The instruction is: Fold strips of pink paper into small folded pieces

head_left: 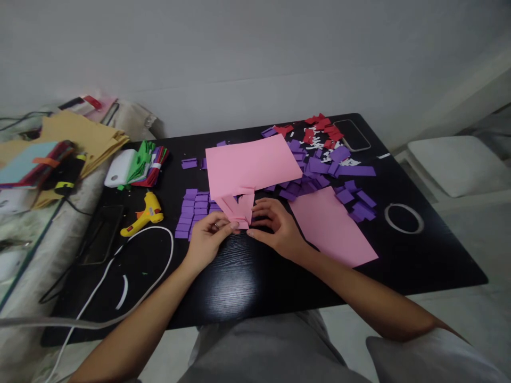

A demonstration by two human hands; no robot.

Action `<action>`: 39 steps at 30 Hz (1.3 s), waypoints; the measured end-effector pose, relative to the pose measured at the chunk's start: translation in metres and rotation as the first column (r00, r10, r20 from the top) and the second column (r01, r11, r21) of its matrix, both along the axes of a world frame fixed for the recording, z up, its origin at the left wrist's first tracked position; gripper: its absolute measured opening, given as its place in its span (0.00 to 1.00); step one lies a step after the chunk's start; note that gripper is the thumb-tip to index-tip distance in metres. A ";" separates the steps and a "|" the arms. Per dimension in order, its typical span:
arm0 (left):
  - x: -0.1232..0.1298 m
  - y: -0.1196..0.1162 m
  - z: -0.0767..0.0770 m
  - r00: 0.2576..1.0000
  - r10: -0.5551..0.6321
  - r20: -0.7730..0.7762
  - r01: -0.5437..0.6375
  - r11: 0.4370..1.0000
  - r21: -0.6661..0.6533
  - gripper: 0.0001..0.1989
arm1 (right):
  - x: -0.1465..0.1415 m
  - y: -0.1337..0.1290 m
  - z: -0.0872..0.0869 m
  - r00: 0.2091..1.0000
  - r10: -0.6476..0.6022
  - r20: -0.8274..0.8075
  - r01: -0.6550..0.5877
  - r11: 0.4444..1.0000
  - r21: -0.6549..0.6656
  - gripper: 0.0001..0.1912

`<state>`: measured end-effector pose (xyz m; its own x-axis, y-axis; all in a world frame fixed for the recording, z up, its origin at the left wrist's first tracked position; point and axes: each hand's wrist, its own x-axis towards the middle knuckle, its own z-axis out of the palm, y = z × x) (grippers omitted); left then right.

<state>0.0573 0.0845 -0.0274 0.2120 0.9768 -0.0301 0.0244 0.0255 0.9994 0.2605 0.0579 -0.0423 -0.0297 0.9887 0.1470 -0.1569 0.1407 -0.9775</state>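
At the middle of the black table, my left hand (pixel 209 236) pinches the near end of a folded pink paper strip (pixel 239 222). My right hand (pixel 277 226) is at the strip's right side, its fingers curved and the thumb tip close to the strip's near end; whether it grips the paper is hard to tell. Other narrow pink pieces (pixel 246 206) stand up between the hands. Just beyond lies a large pink sheet (pixel 251 165). A second pink sheet (pixel 331 229) lies to the right, partly beneath my right forearm.
Folded purple pieces (pixel 186 219) lie in rows at left, more purple pieces (pixel 319 167) in a heap at right, near red scraps (pixel 333 132). A yellow glue gun (pixel 150 210) and looping white cable (pixel 172 247) are left. A ring (pixel 404 218) lies far right.
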 end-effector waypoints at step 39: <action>0.011 -0.002 -0.002 0.992 0.025 0.126 -0.014 0.996 -0.088 0.19 | -0.004 0.001 0.004 0.993 0.064 -0.101 -0.088 0.963 -0.256 0.15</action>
